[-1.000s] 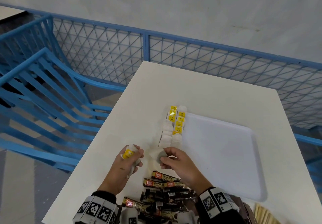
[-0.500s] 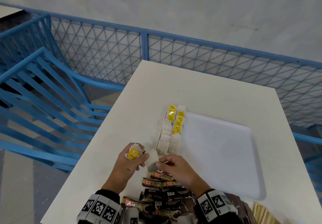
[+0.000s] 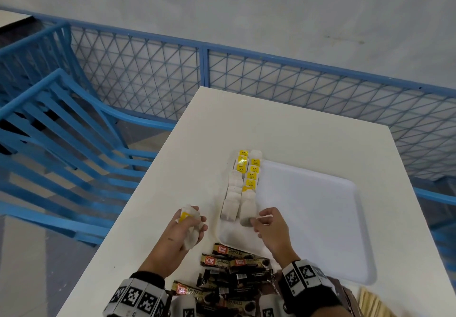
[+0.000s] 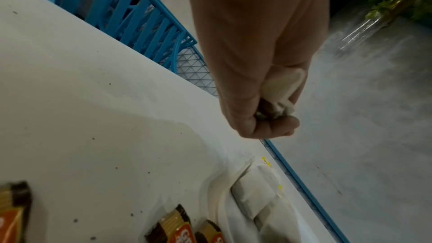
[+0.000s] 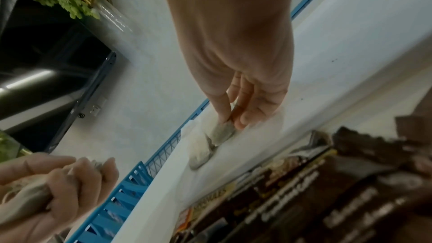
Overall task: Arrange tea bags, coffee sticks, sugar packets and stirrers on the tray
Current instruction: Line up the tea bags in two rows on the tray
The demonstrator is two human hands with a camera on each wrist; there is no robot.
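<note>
White tray (image 3: pixel 320 218) flat on table, mostly bare. Tea bags (image 3: pixel 244 181) in two overlapping rows along its left edge; white pouches, several showing yellow tags. Nearest bag of right row (image 3: pixel 247 212) lies on the tray, pinched at its near end between fingertips. More tea bags bunched in a fist (image 3: pixel 191 228) left of the tray, above the table; one yellow tag visible. Coffee sticks (image 3: pixel 234 274), dark brown and gold, heaped loosely on table at tray's near-left corner. Wooden stirrers (image 3: pixel 370 304) at lower right, partly out of view.
</note>
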